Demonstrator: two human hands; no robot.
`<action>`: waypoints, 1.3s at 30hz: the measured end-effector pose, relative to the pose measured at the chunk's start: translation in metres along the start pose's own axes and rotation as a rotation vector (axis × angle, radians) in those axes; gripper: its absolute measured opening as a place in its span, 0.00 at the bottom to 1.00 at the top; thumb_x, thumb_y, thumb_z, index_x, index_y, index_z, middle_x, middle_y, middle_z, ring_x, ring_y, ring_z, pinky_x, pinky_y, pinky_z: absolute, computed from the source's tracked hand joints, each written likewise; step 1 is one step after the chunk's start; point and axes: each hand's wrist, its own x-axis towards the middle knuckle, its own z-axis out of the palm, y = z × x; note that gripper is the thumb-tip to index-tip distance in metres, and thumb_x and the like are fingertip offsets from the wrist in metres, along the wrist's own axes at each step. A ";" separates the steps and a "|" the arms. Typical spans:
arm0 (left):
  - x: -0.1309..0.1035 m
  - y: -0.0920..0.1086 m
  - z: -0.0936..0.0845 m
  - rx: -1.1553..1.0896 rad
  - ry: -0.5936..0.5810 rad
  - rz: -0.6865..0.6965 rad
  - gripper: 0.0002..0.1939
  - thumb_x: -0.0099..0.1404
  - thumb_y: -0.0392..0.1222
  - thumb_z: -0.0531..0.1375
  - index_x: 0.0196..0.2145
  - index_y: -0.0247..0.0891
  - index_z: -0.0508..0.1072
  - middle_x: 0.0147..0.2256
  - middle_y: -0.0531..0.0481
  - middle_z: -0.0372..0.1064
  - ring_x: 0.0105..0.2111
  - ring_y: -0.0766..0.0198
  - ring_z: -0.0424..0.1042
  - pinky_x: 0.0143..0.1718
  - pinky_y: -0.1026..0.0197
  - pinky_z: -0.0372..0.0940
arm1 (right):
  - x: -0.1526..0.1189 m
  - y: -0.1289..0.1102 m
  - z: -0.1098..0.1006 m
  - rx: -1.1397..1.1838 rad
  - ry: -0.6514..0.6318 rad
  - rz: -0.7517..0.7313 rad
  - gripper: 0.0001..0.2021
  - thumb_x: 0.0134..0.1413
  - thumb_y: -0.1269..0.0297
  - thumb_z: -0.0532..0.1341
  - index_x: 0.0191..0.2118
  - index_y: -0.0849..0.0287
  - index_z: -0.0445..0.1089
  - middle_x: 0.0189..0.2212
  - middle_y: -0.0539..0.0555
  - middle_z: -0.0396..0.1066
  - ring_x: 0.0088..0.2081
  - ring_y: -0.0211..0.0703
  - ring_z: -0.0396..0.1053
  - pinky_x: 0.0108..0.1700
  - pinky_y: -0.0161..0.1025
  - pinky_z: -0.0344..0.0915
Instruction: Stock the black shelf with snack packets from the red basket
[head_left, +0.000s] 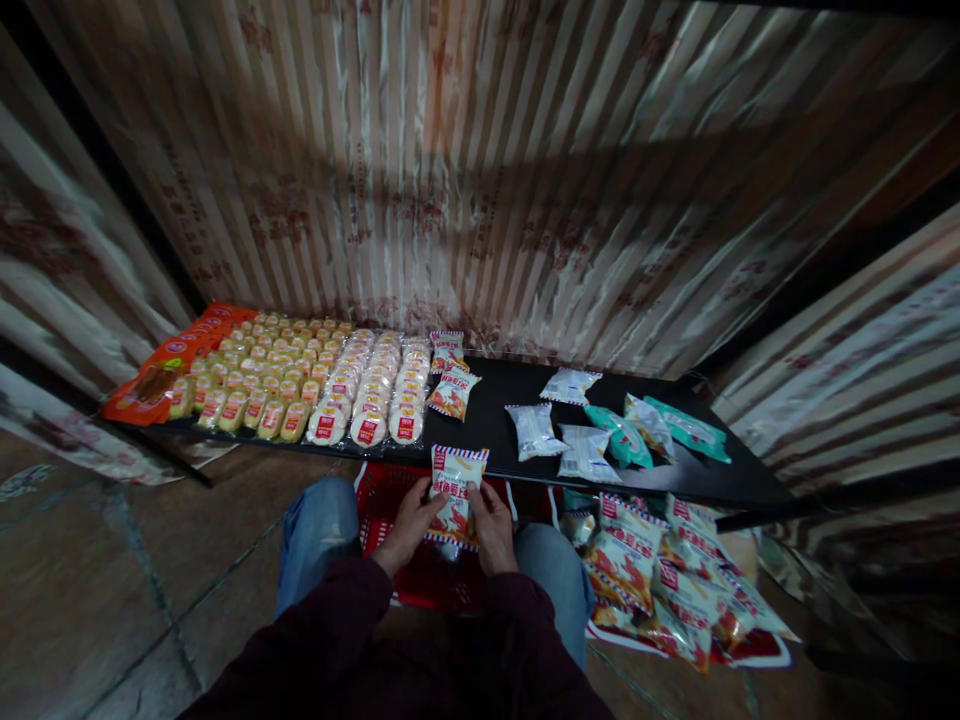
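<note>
A white and orange snack bag [456, 495] with striped ends is held upright between my two hands, above a red basket [401, 590] at my knees. The fingers of my left hand [411, 523] close on the bag's left side, and my right hand [492, 525] grips its right side. Beyond it, on the black shelf [491, 420], two similar bags [453, 392] lie one behind the other. They are beside rows of round white wrapped pastries [369, 425]. Inside the red basket, under the held bag, something pale is mostly hidden.
Yellow wrapped cakes [274, 415] and orange packages [169, 370] fill the shelf's left. White bags [536, 430] and green packs [686, 430] lie to the right. Another basket [757, 650], heaped with snack bags [626, 550], stands by my right knee. Striped curtains [450, 200] hang behind.
</note>
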 end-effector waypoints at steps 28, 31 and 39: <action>0.052 0.030 0.008 0.217 0.127 0.141 0.18 0.53 0.50 0.64 0.38 0.37 0.73 0.39 0.43 0.75 0.38 0.54 0.73 0.41 0.57 0.65 | 0.034 -0.012 0.011 -0.076 -0.048 -0.136 0.28 0.44 0.51 0.66 0.52 0.57 0.68 0.44 0.56 0.75 0.44 0.50 0.72 0.50 0.46 0.67; 0.056 0.033 0.010 0.292 0.144 0.156 0.17 0.55 0.48 0.62 0.40 0.37 0.72 0.38 0.43 0.75 0.38 0.54 0.73 0.41 0.57 0.65 | 0.041 -0.015 0.013 -0.103 -0.044 -0.152 0.28 0.43 0.51 0.66 0.51 0.56 0.68 0.44 0.55 0.75 0.44 0.50 0.72 0.49 0.46 0.68; 0.064 0.034 0.013 0.486 0.193 0.242 0.19 0.59 0.44 0.58 0.48 0.36 0.67 0.44 0.42 0.72 0.43 0.56 0.72 0.47 0.54 0.65 | 0.062 -0.017 0.015 -0.176 -0.007 -0.234 0.28 0.42 0.50 0.66 0.50 0.60 0.69 0.44 0.57 0.75 0.43 0.50 0.72 0.47 0.46 0.68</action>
